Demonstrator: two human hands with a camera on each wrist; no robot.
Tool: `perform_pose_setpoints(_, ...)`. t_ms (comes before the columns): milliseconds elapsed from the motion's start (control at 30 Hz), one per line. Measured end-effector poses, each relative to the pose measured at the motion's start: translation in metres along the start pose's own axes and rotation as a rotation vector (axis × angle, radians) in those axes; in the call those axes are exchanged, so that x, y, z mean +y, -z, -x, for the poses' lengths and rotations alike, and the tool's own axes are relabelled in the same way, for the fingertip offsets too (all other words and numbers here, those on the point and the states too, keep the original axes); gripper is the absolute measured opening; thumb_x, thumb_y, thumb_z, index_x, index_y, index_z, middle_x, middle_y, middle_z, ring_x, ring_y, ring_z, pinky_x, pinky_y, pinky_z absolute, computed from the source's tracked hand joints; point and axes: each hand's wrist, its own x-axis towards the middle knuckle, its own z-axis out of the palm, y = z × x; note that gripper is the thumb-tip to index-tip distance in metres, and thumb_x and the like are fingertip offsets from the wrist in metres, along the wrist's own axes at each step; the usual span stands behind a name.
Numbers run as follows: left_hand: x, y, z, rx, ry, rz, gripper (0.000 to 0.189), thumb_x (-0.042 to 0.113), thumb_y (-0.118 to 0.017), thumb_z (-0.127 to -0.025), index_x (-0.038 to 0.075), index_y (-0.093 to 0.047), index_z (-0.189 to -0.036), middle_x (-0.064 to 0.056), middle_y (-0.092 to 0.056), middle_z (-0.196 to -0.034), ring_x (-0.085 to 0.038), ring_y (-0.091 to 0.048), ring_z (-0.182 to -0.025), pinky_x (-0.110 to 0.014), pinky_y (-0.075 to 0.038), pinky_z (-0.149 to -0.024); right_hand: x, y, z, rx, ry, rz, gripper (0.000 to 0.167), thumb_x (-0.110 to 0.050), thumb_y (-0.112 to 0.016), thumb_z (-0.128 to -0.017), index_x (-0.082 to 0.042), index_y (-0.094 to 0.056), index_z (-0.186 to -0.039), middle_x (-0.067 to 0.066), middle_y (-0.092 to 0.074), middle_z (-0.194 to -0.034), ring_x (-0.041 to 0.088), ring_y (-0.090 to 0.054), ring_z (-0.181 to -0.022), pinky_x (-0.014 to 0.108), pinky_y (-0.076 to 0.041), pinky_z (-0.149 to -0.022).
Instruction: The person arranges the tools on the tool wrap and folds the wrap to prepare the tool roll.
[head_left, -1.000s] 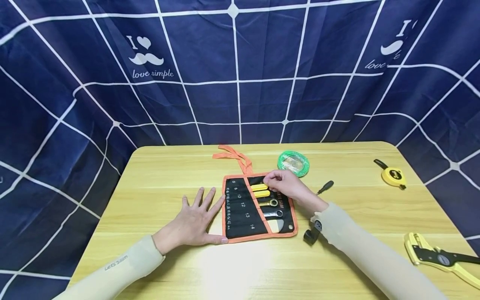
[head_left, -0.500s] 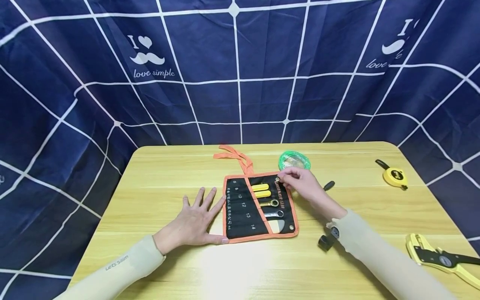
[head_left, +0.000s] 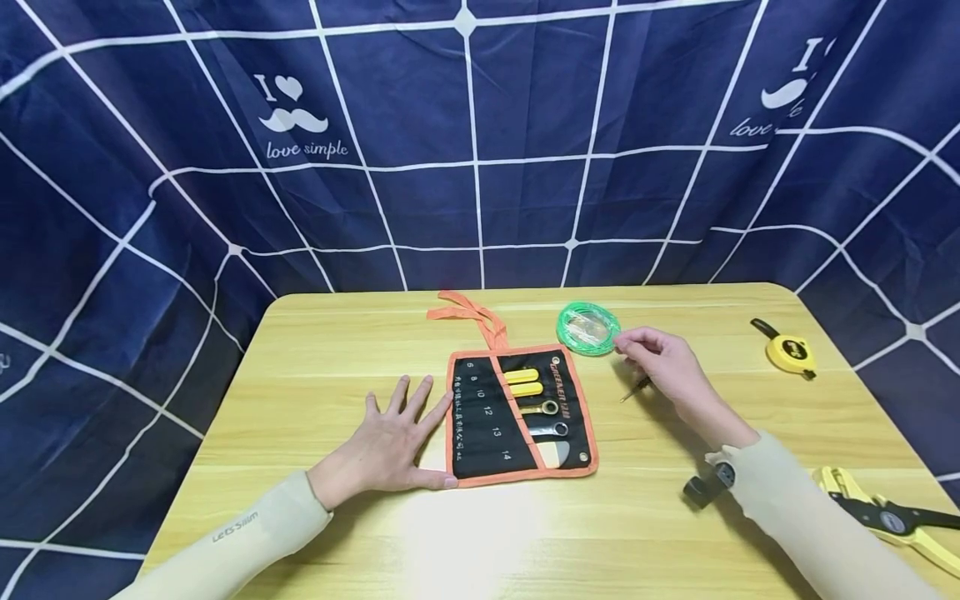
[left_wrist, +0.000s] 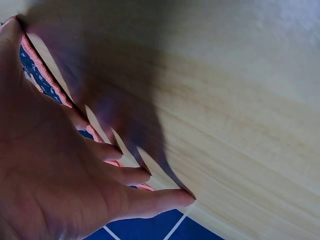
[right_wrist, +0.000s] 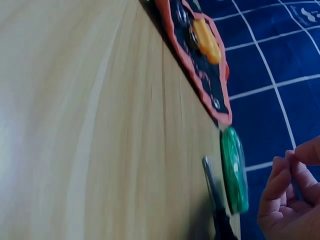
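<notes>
My left hand lies with spread fingers on the table, its thumb and a finger touching the left edge of a black tool roll with orange trim. Two yellow handles, two ratchet wrenches and a pale-bladed tool sit in its pockets. To the right, my right hand hovers above a small black-handled screwdriver, its fingers loosely bent and nothing between them. The hand partly hides that screwdriver in the head view; its shaft shows in the right wrist view.
A coil of green wire lies behind the tool roll, just left of my right hand. Further right are a yellow tape measure and a yellow-and-black wire stripper, partly behind my right sleeve. Orange ties trail behind the roll.
My right hand has moved right, away from the tool roll's upper pockets, to above the screwdriver. The roll's printed right flap is now uncovered. My left hand has stayed put.
</notes>
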Motion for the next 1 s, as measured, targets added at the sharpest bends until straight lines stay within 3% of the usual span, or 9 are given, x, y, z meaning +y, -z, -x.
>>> perform_pose_setpoints(267,-0.005,-0.012,0.000,0.052,-0.031,0.001,0.120,0.096,-0.051,-0.087,0.015,-0.032,-0.174,-0.029,-0.029,-0.173,-0.064,-0.032,-0.150,-0.091,-0.038,-0.091,0.018,0.025,0.002,0.028,-0.019,0.070,0.040,-0.025,-0.069,-0.110,0.008,-0.069,-0.132,-0.014,-0.073,-0.096,0.009,-0.062,-0.082,0.025,-0.051,-0.070)
perform_pose_setpoints(533,-0.007,-0.019,-0.001,0.049,-0.026,-0.028,0.121,0.100,-0.044,-0.086,0.022,-0.024,-0.177,-0.027,-0.024,-0.176,-0.063,-0.031,-0.152,-0.091,-0.039,-0.091,0.030,0.039,0.004,0.028,-0.034,0.089,0.033,-0.019,-0.067,-0.110,0.006,-0.070,-0.130,-0.017,-0.072,-0.097,0.008,-0.061,-0.078,0.026,-0.051,-0.065)
perform_pose_setpoints(700,-0.005,-0.012,-0.001,0.023,-0.020,-0.028,0.119,0.097,-0.048,-0.087,0.021,-0.026,-0.176,-0.028,-0.025,-0.175,-0.063,-0.032,-0.152,-0.090,-0.039,-0.091,0.031,0.045,0.006,0.011,-0.062,0.097,0.029,-0.021,-0.069,-0.110,-0.001,-0.073,-0.130,-0.015,-0.072,-0.095,0.009,-0.058,-0.073,0.029,-0.049,-0.058)
perform_pose_setpoints(900,0.000,-0.001,0.000,0.029,-0.030,-0.009,0.116,0.091,-0.059,-0.088,0.018,-0.035,-0.173,-0.031,-0.032,-0.171,-0.064,-0.036,-0.148,-0.090,-0.040,-0.090,0.035,0.051,0.010,0.003,-0.076,0.149,0.039,-0.020,-0.070,-0.109,0.007,-0.067,-0.138,-0.012,-0.071,-0.096,0.012,-0.059,-0.074,0.030,-0.050,-0.059)
perform_pose_setpoints(1000,-0.002,-0.006,0.000,0.027,-0.025,-0.020,0.117,0.094,-0.054,-0.087,0.019,-0.032,-0.174,-0.030,-0.029,-0.173,-0.064,-0.034,-0.150,-0.090,-0.039,-0.091,0.039,0.052,0.011,-0.020,-0.062,0.180,0.041,-0.019,-0.070,-0.108,0.008,-0.065,-0.139,-0.012,-0.072,-0.100,0.011,-0.060,-0.078,0.030,-0.051,-0.061)
